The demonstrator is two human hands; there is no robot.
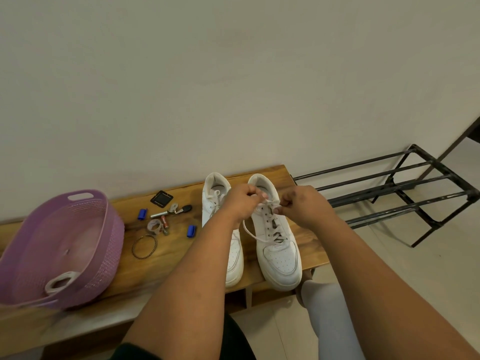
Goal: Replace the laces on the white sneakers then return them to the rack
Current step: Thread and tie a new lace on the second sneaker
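Basket [104,229], clutter [166,219] beside sneakers [279,253]

Pair of white leather low-top sneakers [279,245] — perforated toe panels, white laces [262,236]. Warm brown wooden bench [166,266], visible grain. Lilac plastic woven-pattern basket [59,245] holding a coiled white lace [60,280]. Two small blue plastic caps [191,231]. Black square frame piece [161,199]. Twisted dark metal bangle [144,247]. Black metal tube rack [405,190] — finish scuffed pale in places. Wall off-white, floor tiles cream

Purple basket [114,229], bangle [144,247], batteries [164,221]
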